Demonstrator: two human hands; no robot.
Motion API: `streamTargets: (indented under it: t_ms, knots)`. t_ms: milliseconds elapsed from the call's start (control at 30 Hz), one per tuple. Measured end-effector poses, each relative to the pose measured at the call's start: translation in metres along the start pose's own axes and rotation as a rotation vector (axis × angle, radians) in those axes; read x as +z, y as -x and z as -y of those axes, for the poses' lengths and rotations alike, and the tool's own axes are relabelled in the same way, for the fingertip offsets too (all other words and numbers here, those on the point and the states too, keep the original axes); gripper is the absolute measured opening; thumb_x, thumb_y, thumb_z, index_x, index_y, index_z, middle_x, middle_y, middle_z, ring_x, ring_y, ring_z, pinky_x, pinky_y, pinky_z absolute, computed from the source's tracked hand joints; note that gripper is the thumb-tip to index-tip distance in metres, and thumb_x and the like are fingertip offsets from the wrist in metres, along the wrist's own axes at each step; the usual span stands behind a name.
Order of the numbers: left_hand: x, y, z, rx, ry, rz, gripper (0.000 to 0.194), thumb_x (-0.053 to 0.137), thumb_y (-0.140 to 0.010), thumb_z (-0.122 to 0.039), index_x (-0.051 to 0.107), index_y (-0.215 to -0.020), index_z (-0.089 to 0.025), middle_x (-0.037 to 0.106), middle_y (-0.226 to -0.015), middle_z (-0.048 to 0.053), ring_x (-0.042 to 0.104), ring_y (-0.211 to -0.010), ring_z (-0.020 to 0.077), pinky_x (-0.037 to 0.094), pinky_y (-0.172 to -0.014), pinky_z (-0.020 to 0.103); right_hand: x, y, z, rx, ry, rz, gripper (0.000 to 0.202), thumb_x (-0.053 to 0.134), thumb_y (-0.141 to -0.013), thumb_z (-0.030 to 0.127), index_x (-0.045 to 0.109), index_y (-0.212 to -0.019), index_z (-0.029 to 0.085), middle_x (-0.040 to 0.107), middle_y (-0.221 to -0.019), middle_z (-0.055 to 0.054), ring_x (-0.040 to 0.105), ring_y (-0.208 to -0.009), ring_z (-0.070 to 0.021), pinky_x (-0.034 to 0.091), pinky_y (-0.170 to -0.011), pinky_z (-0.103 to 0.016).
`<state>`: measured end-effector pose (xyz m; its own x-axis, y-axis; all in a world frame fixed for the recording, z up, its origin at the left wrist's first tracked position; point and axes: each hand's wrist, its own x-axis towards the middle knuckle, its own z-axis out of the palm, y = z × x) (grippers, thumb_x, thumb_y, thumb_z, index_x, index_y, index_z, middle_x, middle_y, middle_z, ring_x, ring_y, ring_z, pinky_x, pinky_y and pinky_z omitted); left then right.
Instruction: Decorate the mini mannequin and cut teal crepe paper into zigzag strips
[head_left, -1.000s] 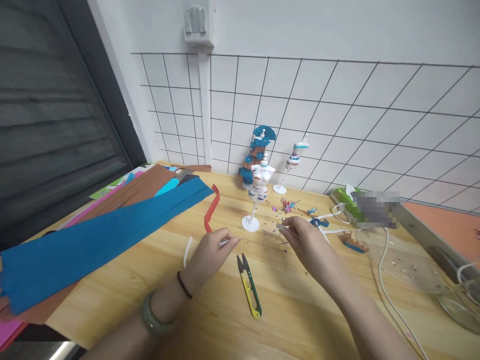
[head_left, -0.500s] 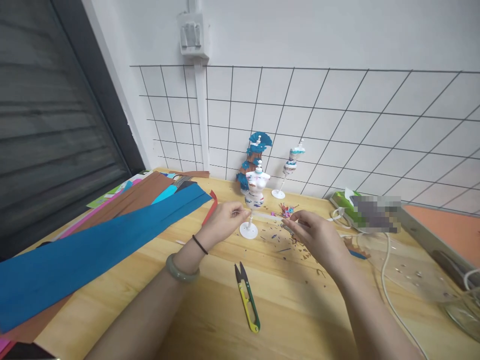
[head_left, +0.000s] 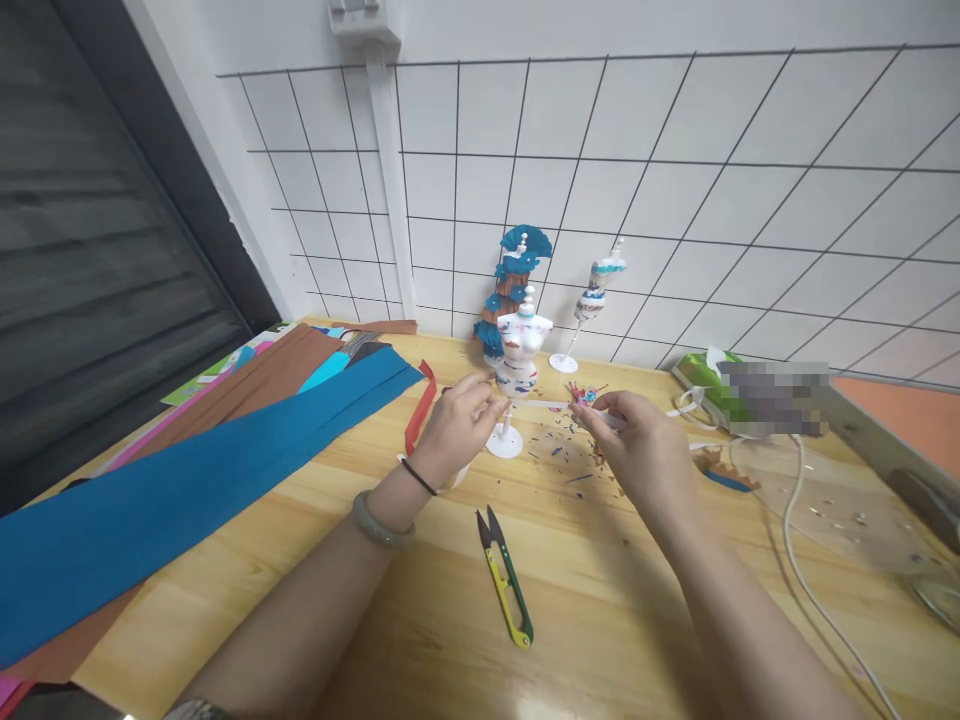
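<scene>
A narrow white strip (head_left: pixel 546 404), perhaps tape, is stretched level between my two hands. My left hand (head_left: pixel 461 425) pinches its left end, beside the stand of a small white dress form (head_left: pixel 523 340). My right hand (head_left: pixel 649 450) grips the other end with thumb and fingers, to the right of the form. Paint-like coloured marks cover the form's waist and hips, and its round base (head_left: pixel 504 441) stands on the wooden table. Nearer to me lie thread snips (head_left: pixel 504 575) with yellow and green handles, blades pointing away.
Behind stand a form dressed in blue and brown paper (head_left: pixel 514 290) and another bare form (head_left: pixel 592 295). Blue crepe paper (head_left: pixel 225 470) lies over brown sheets on the left. Paper scraps (head_left: pixel 570 450) litter the middle. A white cable (head_left: pixel 791 540) and green tissue pack (head_left: pixel 697 380) are right.
The view has tilted downward slightly. My left hand has turned, with its fingers closer together over the strip's end. The strip stays stretched between both hands.
</scene>
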<state>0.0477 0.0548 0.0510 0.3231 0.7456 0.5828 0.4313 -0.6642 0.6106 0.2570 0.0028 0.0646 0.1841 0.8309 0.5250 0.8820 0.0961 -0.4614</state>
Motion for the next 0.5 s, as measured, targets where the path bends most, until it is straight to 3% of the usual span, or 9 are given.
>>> streamTargets:
  t_ms: [233,500]
  knots:
    - [0.001,-0.0004,0.0071,-0.023,0.091,-0.005,0.018,0.049,-0.085,-0.028,0.057,-0.072,-0.018,0.064,-0.101,0.009,0.054,-0.11,0.0211,0.044,-0.085,0.03,0.0057,-0.001,0.0024,0.02,0.0,0.021,0.031,0.055,-0.081,0.05,0.064,-0.08,0.02,0.065,-0.066,-0.004,0.058,-0.055,-0.0171,0.039,-0.05,-0.026]
    - [0.0041,-0.006,0.0084,-0.04,0.127,0.046,0.02,0.047,-0.086,-0.03,0.056,-0.072,-0.017,0.062,-0.078,0.003,0.058,-0.077,0.0152,0.043,-0.068,0.025,0.0064,-0.0023,-0.0024,-0.054,0.02,-0.035,0.035,0.053,-0.082,0.05,0.068,-0.081,0.019,0.066,-0.078,-0.007,0.06,-0.06,-0.0179,0.042,-0.054,-0.028]
